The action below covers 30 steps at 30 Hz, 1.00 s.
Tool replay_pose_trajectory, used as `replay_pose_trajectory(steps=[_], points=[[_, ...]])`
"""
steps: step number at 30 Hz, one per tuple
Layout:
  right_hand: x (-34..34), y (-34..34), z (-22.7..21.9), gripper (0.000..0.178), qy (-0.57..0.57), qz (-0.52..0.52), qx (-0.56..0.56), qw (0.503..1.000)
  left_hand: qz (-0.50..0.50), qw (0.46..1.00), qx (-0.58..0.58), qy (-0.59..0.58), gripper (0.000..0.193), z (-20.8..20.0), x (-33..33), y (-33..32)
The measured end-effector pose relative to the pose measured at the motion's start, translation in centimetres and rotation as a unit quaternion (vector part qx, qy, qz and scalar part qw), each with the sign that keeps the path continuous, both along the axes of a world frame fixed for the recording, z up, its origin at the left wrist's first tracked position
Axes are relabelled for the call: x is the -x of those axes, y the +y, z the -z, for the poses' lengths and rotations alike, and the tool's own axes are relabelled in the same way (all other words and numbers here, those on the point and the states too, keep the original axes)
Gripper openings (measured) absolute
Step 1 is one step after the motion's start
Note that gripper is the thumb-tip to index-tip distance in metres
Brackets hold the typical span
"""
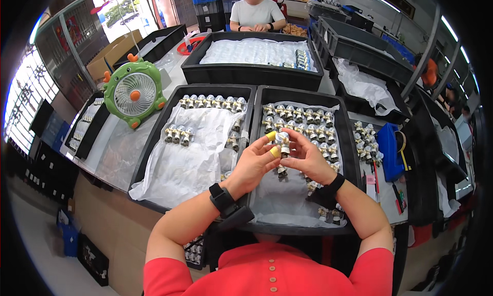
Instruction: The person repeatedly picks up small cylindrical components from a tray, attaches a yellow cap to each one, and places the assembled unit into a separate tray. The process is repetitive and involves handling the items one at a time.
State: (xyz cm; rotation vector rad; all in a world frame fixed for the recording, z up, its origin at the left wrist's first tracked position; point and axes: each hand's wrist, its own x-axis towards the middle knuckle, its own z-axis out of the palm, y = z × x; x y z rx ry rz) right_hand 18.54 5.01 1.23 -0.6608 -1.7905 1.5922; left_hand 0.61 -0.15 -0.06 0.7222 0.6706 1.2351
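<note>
Between my two hands, above the right black tray (pixel 354 193), is a small figurine (pixel 282 137) with a white head and a pale and dark body. My left hand (pixel 255 161), yellow covers on two fingertips, pinches it from the left. My right hand (pixel 309 157) grips it from the other side. Rows of similar figurines (pixel 310 116) stand on white paper in that tray. In the left black tray (pixel 149 157), more figurines (pixel 213 103) line the far edge, with a short row (pixel 178 134) below them on wrinkled white paper (pixel 174 167).
A green fan (pixel 134 94) stands left of the trays. Behind them sits a larger black tray (pixel 251 79) lined with bubble wrap. To the right are loose figurines (pixel 366 142), a blue bin (pixel 389 152), a tape roll (pixel 401 142) and pens (pixel 376 180). A person (pixel 257 13) sits opposite.
</note>
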Motion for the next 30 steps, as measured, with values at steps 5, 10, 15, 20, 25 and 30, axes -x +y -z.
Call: replay_pose_trajectory(steps=[5, 10, 15, 20, 25, 30], points=[[-0.2, 0.1, 0.0, 0.075, 0.038, 0.009, 0.038, 0.999, -0.004, 1.0, -0.004, -0.001, 0.045, -0.5, -0.2, -0.2], [-0.2, 0.3, 0.3, 0.076, 0.022, 0.014, 0.015, 1.0, -0.013, 1.0, 0.006, -0.012, 0.046, -0.2, 0.0, -0.2], [-0.1, 0.0, 0.0, 0.075, -0.012, 0.049, -0.063, 0.997, -0.037, 0.998, -0.012, 0.055, 0.052, -1.0, -0.3, -0.5], [0.2, -1.2, -1.0, 0.075, -0.113, 0.12, -0.23, 0.959, -0.055, 0.989, -0.067, 0.121, 0.057, -0.8, -0.7, -0.7], [0.7, -1.6, -0.8, 0.076, -0.14, 0.14, -0.415, 0.888, -0.051, 0.991, -0.063, 0.104, 0.048, -0.5, -0.8, -0.4], [0.6, -1.9, -1.4, 0.079, -0.095, 0.136, -0.358, 0.919, -0.008, 0.999, -0.008, -0.039, 0.039, -0.2, -0.4, -0.2]])
